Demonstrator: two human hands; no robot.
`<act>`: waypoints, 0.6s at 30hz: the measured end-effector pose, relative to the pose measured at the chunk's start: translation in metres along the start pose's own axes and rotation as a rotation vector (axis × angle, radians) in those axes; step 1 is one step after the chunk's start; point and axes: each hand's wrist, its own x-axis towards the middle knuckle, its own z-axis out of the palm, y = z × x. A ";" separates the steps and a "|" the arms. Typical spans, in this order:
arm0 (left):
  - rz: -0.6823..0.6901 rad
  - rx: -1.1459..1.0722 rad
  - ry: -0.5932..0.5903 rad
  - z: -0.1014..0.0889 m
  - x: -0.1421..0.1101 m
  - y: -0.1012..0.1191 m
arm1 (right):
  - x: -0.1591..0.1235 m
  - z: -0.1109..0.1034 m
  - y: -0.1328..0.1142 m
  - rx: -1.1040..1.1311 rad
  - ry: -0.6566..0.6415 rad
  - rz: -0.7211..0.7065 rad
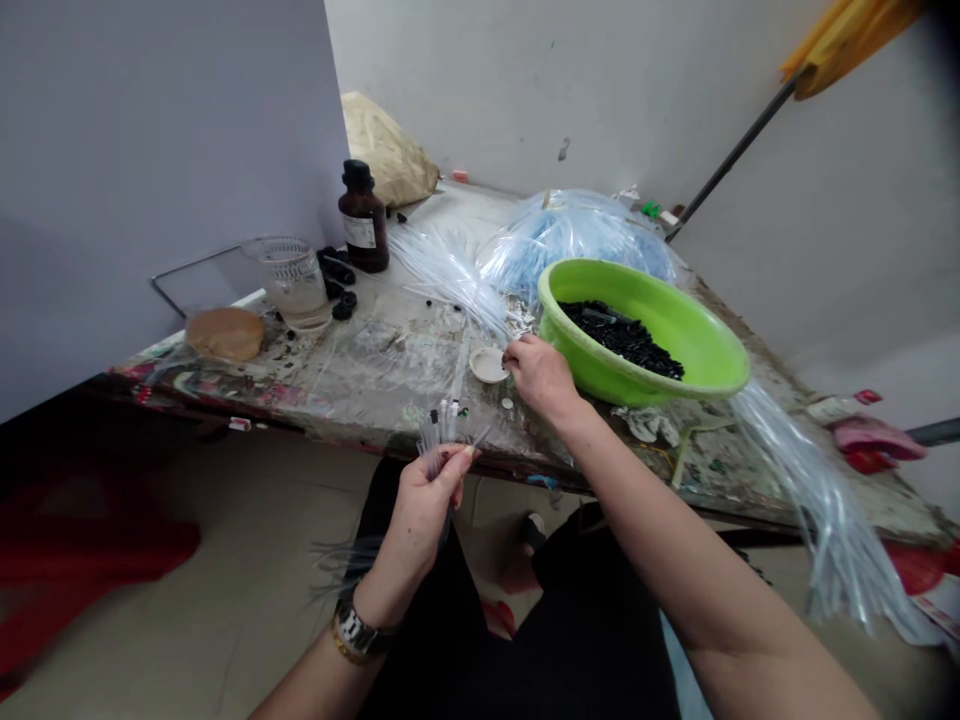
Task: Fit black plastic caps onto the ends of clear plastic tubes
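My left hand [421,503] is closed around a bundle of thin clear plastic tubes [430,440], held upright in front of the table edge. Small black and white tips show on a few of the tubes, and their long ends trail below the hand. My right hand [544,378] is pinched at the rim of a small white dish [486,368]. What its fingertips hold, if anything, is too small to make out. Close to that hand stands a lime-green basin [720,350] with many small black pieces [626,342] inside. A small white disc [508,404] lies near the dish.
More clear tubes [577,235] are heaped behind the basin, and another bunch [817,500] hangs over the right edge. A brown bottle [365,225], a glass jar [294,285] and a round tan block [225,333] stand on the stained table [360,350] at left.
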 end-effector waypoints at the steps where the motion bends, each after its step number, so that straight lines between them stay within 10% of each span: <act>1: -0.002 -0.001 -0.002 0.000 0.000 -0.001 | 0.001 -0.001 -0.002 -0.021 -0.012 0.000; 13: 0.008 0.015 -0.007 -0.001 0.000 -0.005 | 0.013 -0.008 -0.019 -0.047 -0.116 -0.002; 18: 0.004 0.006 -0.016 -0.002 0.000 -0.004 | 0.006 -0.019 -0.015 0.140 0.036 -0.010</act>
